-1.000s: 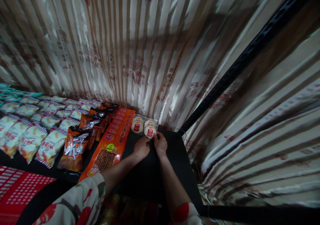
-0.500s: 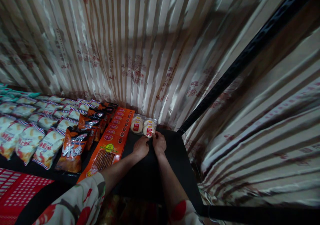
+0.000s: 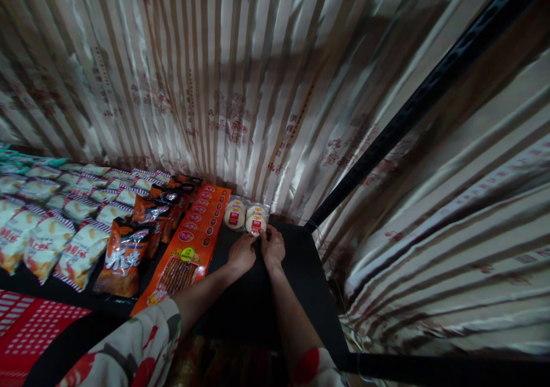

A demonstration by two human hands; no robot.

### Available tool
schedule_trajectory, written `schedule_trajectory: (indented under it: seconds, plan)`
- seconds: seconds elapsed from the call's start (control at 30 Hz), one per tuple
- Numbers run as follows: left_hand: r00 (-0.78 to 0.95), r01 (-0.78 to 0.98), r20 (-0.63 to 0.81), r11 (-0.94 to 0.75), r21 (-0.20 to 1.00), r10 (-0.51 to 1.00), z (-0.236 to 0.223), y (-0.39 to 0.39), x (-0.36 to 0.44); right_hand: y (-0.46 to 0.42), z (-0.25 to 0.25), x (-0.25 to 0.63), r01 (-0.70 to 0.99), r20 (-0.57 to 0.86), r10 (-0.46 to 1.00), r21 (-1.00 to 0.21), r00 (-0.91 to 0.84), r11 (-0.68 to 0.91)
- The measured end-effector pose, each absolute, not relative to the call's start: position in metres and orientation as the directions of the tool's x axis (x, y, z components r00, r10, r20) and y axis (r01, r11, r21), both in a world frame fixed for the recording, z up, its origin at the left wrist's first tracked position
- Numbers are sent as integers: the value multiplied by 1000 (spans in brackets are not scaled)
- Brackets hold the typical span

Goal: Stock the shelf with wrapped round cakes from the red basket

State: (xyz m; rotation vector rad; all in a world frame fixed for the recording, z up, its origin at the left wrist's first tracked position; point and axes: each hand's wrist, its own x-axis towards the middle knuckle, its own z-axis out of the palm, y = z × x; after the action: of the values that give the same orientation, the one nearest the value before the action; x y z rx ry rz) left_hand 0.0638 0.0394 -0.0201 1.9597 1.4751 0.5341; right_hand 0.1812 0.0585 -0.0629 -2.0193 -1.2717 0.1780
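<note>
Two clear packets of round white rice crackers with red and yellow labels lie side by side at the back of the black shelf [image 3: 240, 307]. The right-hand packet of rice crackers [image 3: 256, 220] has my fingers at its near edge. My left hand [image 3: 242, 253] holds the near left corner, its fingers bent and pressed together. At the near right corner, my right hand [image 3: 272, 248] pinches the wrapper between thumb and fingers. The left-hand packet of rice crackers [image 3: 235, 214] lies flat beside it, untouched. My fingertips are partly hidden.
Overlapping orange snack packs [image 3: 187, 235] form a row left of my hands. Further left stand orange-and-black bags [image 3: 124, 261] and several rows of white bags [image 3: 81, 255]. A red basket [image 3: 43, 324] is at lower left. A dark post [image 3: 412, 106] and striped curtain [image 3: 258, 78] border the shelf.
Almost nothing differs. Both hands stay at the near edge of the right-hand packet, with only a very slight shift of the fingers.
</note>
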Motion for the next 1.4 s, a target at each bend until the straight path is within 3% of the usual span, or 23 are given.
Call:
schedule_trajectory:
  seconds: [0.4,0.9,1.4]
  plan:
    - [298,701,-47,-185,688,953,-22,41,64,57,-56,173,750,242,817,-587,523,-307]
    - [290,712,-7,-211,670,957,-10,26,66,43,-65,176,754,417,779,-648,469,-107]
    - [325,775,-74,-221,592,943,5,-14,51,-8,-57,154,794,390,842,-604,373,-73]
